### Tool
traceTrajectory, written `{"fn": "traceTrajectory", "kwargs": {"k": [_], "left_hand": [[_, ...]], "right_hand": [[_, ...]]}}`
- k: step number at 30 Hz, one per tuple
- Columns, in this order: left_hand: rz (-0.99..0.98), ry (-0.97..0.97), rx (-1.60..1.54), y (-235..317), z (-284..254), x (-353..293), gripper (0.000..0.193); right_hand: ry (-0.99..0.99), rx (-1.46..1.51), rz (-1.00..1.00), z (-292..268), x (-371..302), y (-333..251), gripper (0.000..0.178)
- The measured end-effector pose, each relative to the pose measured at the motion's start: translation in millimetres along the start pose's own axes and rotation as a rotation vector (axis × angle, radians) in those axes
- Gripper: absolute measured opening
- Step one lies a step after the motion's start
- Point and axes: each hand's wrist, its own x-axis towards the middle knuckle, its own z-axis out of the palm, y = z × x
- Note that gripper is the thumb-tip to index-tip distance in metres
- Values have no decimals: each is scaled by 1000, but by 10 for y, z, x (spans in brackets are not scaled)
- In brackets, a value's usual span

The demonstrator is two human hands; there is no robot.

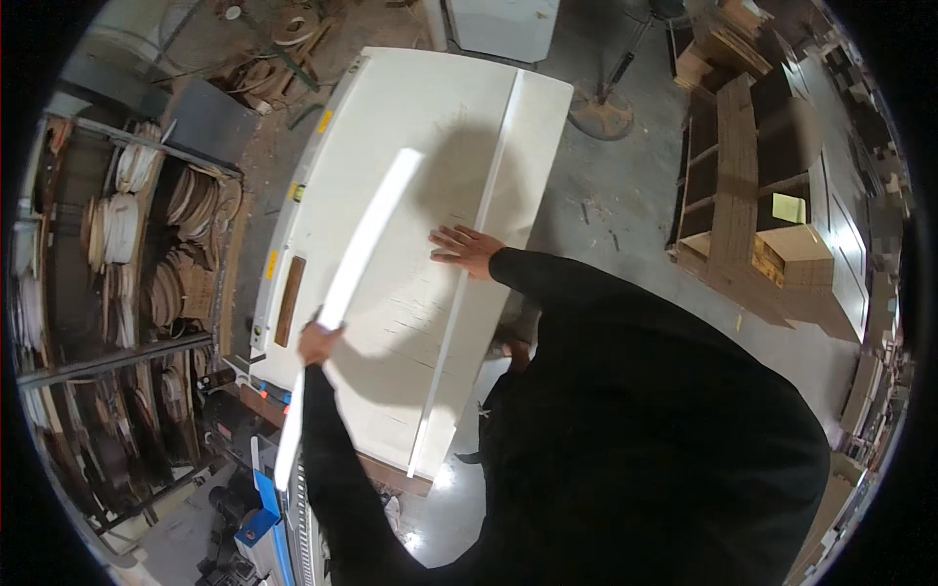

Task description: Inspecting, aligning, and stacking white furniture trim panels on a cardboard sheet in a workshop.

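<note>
Landmark for all positions: the pale surface (391, 293).

Left hand (320, 342): found at the near left part of the surface. Its fingers are closed around a long white strip (369, 237), gripping it between its two ends. The strip is slightly curved. Its far part lies over the left half of the surface; its near end projects past the near edge of the surface. Contact between strip and surface cannot be determined.

Right hand (467, 251): found over the right half of the surface, fingers spread, holding nothing. Whether the palm bears on the surface cannot be told. A narrow white band (436, 376) runs lengthwise along the right part of the surface, passing by this hand.

Condition of the surface: dark crack-like marks towards its middle; yellow labels and a brown slot (290, 301) along its left margin.

Surroundings: left of the surface, racks holding coiled strip material (122, 230); beyond its near left corner, equipment with a blue part (259, 527); right of it, across the grey floor (596, 220), a brown open-fronted shelving unit (738, 195); beyond its far right corner, a stand with a round base (601, 117).
</note>
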Motion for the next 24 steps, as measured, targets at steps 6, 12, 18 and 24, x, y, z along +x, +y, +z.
{"fn": "traceTrajectory", "kwargs": {"k": [6, 12, 18, 24], "left_hand": [[101, 50, 115, 1827, 375, -10, 97], [202, 110, -12, 2194, 717, 4, 34], [287, 39, -187, 2796, 1156, -325, 32], [261, 221, -532, 2983, 1361, -880, 44]], "right_hand": [[25, 53, 17, 12, 15, 8, 103], [138, 159, -41, -122, -62, -30, 97], [292, 152, -44, -79, -98, 46, 72], [319, 165, -11, 66, -147, 121, 64]]}}
